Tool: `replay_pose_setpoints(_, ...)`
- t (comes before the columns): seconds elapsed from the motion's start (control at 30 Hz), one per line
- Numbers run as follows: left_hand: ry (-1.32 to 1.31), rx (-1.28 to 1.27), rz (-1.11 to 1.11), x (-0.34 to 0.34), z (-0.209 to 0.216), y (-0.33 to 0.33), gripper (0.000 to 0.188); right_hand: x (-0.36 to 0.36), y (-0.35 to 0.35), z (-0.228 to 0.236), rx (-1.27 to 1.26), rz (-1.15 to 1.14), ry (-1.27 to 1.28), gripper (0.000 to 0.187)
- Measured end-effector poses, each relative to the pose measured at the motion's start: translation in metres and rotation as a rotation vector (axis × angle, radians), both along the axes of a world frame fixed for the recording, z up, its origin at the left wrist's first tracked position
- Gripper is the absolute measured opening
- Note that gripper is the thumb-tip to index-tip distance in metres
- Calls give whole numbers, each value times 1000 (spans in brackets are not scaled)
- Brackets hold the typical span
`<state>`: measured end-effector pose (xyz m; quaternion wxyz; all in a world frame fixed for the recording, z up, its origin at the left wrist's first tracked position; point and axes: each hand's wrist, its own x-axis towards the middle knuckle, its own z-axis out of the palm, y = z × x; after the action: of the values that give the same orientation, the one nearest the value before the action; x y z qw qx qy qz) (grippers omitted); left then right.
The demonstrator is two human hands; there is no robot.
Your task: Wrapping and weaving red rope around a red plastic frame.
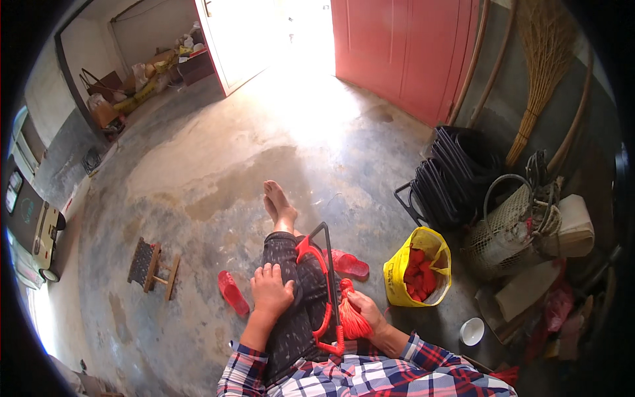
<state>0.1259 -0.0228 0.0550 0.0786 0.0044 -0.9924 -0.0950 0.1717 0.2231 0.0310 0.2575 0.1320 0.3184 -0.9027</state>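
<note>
With the left hand [270, 290] lying open and flat on the thigh, the right hand [366, 311] alone grips the red tassel bundle [352, 317] against the dark frame [329, 278], so the threads may slip and tangle.

A single view comes from a wide fisheye camera on the person's head, looking steeply down over the lap and out across the concrete floor [218, 159] toward the bright doorway [278, 33] at the top. The lap sits close at the lower edge; the room's walls curve along the dark round rim, and no second view overlaps it
</note>
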Motion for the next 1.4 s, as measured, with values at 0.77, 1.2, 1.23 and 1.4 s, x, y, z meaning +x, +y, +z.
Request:
replay_pose_setpoints(0.77,-1,321,-157,64,9,31,45,5,1,0,-19,21,48,21)
replay_pose_setpoints(1.2,36,497,-160,61,14,34,41,1,2,-4,34,14,30,22)
replay_pose_setpoints(1.23,36,500,-155,61,14,35,41,1,2,-3,55,6,24,22)
replay_pose_setpoints(1.4,3,548,-163,58,12,34,39,0,-2,4,50,20,6,22)
